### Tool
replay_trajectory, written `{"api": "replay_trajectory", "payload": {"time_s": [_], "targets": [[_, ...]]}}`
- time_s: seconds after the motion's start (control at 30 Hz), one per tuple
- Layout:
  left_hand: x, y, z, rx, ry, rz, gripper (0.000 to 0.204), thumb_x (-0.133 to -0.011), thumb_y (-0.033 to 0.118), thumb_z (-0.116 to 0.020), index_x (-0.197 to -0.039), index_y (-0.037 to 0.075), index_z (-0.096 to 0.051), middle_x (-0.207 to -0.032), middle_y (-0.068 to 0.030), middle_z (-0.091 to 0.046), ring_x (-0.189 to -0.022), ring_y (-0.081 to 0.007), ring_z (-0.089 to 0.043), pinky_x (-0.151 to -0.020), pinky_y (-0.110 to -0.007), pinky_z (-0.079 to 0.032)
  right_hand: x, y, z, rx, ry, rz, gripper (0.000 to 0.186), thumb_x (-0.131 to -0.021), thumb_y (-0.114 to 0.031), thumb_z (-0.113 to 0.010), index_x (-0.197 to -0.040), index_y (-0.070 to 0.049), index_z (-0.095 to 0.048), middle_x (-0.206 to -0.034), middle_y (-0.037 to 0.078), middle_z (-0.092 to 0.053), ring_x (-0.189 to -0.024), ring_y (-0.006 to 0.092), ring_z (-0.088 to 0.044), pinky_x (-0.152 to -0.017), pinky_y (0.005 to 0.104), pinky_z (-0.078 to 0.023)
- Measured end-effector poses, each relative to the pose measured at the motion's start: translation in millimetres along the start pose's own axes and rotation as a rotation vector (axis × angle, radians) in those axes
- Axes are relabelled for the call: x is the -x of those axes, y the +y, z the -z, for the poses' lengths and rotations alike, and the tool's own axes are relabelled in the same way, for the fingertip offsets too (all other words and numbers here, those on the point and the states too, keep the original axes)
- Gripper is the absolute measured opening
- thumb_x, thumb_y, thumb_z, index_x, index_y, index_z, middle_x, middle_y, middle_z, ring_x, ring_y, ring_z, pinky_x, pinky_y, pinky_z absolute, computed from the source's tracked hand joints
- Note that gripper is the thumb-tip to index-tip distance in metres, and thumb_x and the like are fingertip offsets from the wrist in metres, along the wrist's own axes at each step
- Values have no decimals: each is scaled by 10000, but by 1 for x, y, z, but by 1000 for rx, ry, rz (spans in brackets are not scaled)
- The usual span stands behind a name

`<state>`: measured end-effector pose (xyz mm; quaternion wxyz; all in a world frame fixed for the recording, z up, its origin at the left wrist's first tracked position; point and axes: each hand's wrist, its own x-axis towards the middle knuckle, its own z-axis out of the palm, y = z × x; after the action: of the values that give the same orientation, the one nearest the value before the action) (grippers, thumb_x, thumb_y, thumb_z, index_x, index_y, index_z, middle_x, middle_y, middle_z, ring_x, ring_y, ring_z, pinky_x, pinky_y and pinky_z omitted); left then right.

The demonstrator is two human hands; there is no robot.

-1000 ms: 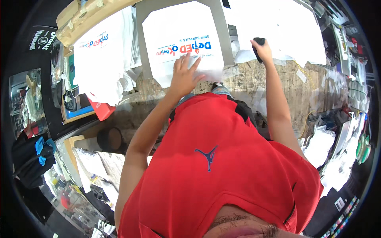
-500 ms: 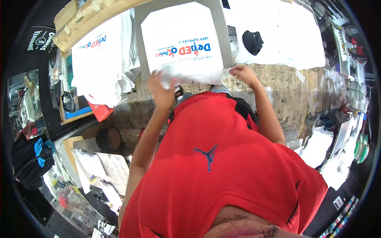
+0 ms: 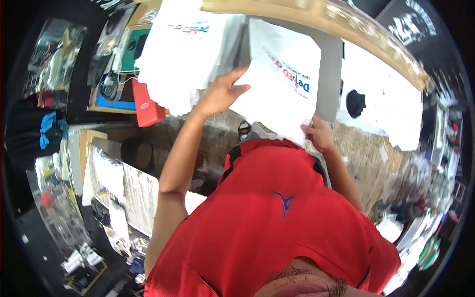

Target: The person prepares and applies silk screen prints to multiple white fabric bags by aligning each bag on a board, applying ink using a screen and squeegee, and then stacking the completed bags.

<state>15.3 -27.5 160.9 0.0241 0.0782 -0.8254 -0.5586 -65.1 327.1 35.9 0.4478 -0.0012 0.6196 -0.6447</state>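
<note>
Head view, red shirt (image 3: 277, 232): is filling the lower middle.
White printed stack (image 3: 173, 64): is spreading across the upper left.
White printed piece (image 3: 277, 94): is lying slanted at upper centre, partly over a grey board (image 3: 329, 79).
Left hand (image 3: 221, 94): is gripping the piece's left edge, thumb on top.
Right hand (image 3: 320, 135): is pinching its lower right edge.
Black bundle (image 3: 355, 103): is resting on white material (image 3: 396, 99) at upper right.
</note>
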Motion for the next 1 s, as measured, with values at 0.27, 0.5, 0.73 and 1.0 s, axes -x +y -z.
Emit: {"api": "replay_trajectory", "payload": {"time_s": [0.27,0.5,0.73,1.0], "targets": [[39,46,211,537,165,-248,796,-936,502,-626,-1491,-18,-391,-1366,-231,-588,-1278,-299,-578,-1068,-424,-462,-73,-113,-196,-98,-140,289,655,-906,-42,-656,-1491,-80,-365,-1227,105,-611,-1050,205,-636,-855,389,-569],[60,-64,242,399,497,291,383,-971,199,-657,-1258,-47,-592,-813,-76,-691,-622,-125,-601,-573,-234,-462,-187,-157,-305,-16,-62,354,514,-866,-34,-665,-1323,47,-444,-988,163,-688,-789,199,-686,-666,316,-578],[52,-156,269,59,545,440,543,-858,54,-706,-1363,-61,-547,-940,-175,-696,-648,-153,-665,-549,-275,-539,-215,-117,-333,379,232,325,498,-795,-86,-703,-1201,80,-466,-866,214,-708,-627,259,-732,-563,339,-579],[58,-53,238,-630,49,564,489,-920,443,-665,-934,-43,-716,-767,-171,-720,-786,-286,-715,-734,-477,-493,-187,-120,-239,484,292,415,479,-892,-311,-726,-1200,2,-534,-832,93,-749,-729,159,-730,-677,288,-557]]}}
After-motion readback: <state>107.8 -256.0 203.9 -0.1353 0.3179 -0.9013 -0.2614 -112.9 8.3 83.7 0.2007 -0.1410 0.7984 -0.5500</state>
